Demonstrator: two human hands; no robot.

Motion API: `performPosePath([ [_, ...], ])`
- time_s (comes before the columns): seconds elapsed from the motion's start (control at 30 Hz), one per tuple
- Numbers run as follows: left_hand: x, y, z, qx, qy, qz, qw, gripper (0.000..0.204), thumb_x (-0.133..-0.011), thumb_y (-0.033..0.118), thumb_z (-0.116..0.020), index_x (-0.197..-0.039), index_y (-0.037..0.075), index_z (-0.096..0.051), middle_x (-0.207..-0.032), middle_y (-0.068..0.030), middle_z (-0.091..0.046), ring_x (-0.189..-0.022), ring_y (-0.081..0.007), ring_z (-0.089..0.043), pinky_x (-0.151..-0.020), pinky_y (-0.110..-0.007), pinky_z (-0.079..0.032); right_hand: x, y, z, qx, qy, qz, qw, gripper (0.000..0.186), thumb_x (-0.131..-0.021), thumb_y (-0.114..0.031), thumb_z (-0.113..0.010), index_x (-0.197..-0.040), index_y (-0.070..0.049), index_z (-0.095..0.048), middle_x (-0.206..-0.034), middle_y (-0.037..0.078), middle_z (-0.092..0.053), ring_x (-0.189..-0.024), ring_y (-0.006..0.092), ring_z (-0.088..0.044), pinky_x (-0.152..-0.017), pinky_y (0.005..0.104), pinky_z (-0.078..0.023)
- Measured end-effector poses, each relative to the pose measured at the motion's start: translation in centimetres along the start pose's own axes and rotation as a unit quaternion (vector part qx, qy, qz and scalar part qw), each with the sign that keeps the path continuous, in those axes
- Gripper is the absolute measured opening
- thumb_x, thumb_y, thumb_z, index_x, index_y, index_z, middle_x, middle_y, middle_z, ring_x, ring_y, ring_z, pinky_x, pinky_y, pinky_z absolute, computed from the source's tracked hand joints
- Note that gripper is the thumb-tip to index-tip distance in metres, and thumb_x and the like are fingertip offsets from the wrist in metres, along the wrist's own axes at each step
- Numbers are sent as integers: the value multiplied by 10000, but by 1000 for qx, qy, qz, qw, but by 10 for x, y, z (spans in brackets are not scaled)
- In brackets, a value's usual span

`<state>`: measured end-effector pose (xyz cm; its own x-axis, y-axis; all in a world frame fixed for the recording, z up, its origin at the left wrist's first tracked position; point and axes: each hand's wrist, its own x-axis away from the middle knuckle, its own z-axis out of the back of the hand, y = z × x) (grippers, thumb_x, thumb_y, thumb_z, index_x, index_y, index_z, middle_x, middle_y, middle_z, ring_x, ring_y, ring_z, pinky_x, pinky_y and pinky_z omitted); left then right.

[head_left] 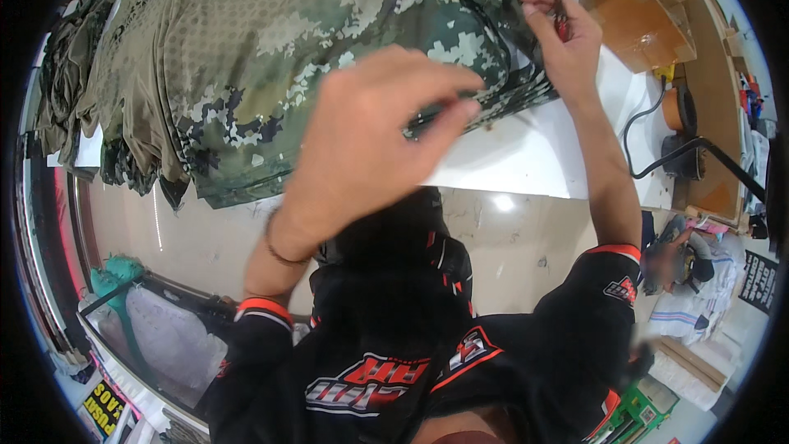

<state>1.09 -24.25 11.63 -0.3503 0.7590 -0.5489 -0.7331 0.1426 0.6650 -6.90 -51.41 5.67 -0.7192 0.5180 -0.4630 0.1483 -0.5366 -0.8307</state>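
Camouflage shirts point(329, 49) in green and tan lie piled across the white table, their sleeves and hems hanging over its near left edge. Raised over the near side of the pile, my left hand point(378, 123) has curled fingers, with a small gap between thumb and index tips and nothing visible in it. My right hand point(571, 37) is at the pile's right end, closed around small red-and-dark snips point(562, 26) mostly hidden by the fingers. Its thumb and index tip meet beside a dark green fabric edge point(514, 29); whether they pinch the cloth is unclear.
Bare white table point(509, 160) shows near the right end. An open cardboard box point(645, 12) stands to the right, beside a black curved cable or bar point(707, 144). A metal-framed bin point(164, 329) sits lower left. Another person point(670, 259) is low at the right, near white sacks.
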Motion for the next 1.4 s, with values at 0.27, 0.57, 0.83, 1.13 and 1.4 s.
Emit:
performPosePath([
  [0.27,-98,-57,25,-125,-87,-37,988,280,-827,184,-803,-1076,57,-780,-925,-138,-774,-879,-300,-754,-787,-380,-584,-5,-13,-4,147,-52,97,983,360,-784,-106,-839,-1110,-48,-699,-920,58,-659,-774,148,-648,-632,263,-495],
  [0.57,-112,-141,-46,-91,-92,-78,989,349,-777,173,-763,-1099,38,-755,-1014,-150,-752,-932,-344,-718,-840,-413,-576,-3,-18,-9,147,-59,58,986,335,-808,-92,-788,-1111,-33,-657,-977,114,-668,-882,255,-684,-739,349,-576],
  [0.83,-107,-155,-47,53,-86,-78,992,167,-956,160,-747,-1075,47,-778,-984,-87,-745,-796,-211,-675,-665,-310,-521,-5,-19,-5,179,-60,58,980,201,-902,21,-694,-1102,2,-708,-880,94,-639,-727,186,-625,-627,298,-487],
  [1.13,-107,-132,-47,90,22,-58,994,81,-897,107,-790,-940,51,-752,-921,-46,-712,-748,-142,-617,-649,-287,-474,-4,-11,-5,-55,-37,-92,994,186,-1044,-139,-672,-1052,41,-715,-815,-52,-590,-704,31,-483,-627,207,-389],
  [1.4,-103,-122,-40,110,-103,-10,989,162,-825,160,-863,-866,50,-750,-784,-46,-709,-701,-122,-625,-621,-284,-474,-2,-16,-8,-82,-44,-122,988,205,-1026,-153,-710,-1061,40,-768,-818,-55,-670,-732,2,-520,-643,181,-409],
])
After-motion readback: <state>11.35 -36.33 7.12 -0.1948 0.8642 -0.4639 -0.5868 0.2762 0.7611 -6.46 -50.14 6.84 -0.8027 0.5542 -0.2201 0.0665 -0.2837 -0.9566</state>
